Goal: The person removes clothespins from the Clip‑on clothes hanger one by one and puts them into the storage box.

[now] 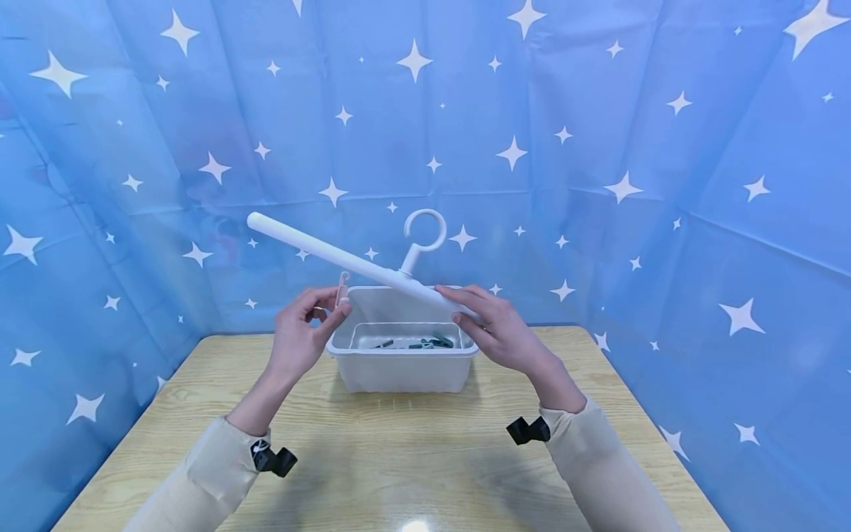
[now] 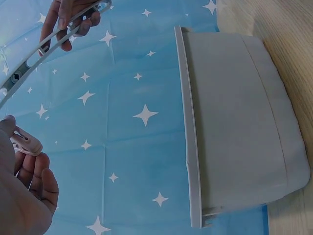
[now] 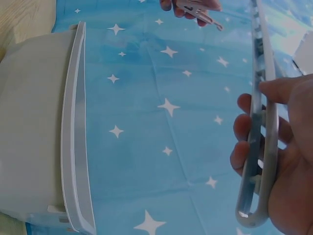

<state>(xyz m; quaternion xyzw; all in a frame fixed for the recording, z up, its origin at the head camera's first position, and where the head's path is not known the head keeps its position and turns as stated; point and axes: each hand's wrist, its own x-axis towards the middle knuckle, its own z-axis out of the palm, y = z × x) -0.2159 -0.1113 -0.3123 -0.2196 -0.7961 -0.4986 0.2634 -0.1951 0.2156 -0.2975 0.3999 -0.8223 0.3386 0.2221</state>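
My left hand (image 1: 302, 329) pinches a small pale pink hooked clothespin (image 1: 342, 292) between thumb and fingers, its hook pointing up. In the left wrist view the clothespin (image 2: 28, 143) is seen from its side. With fingers and thumb round its right end, my right hand (image 1: 500, 329) grips a white bar-shaped hanger (image 1: 326, 253). The hanger is tilted, its left end higher, and its round hook rises from the middle. From the right wrist camera, slots show along the hanger (image 3: 257, 142). Clothespin and hanger are apart.
Behind and below the hands, a white plastic bin (image 1: 402, 373) stands on the wooden table (image 1: 372, 458). Inside it sits a clear tray (image 1: 372, 329) with several dark green clothespins (image 1: 439, 340). A blue curtain (image 1: 465, 111) with white stars surrounds the table's back and sides.
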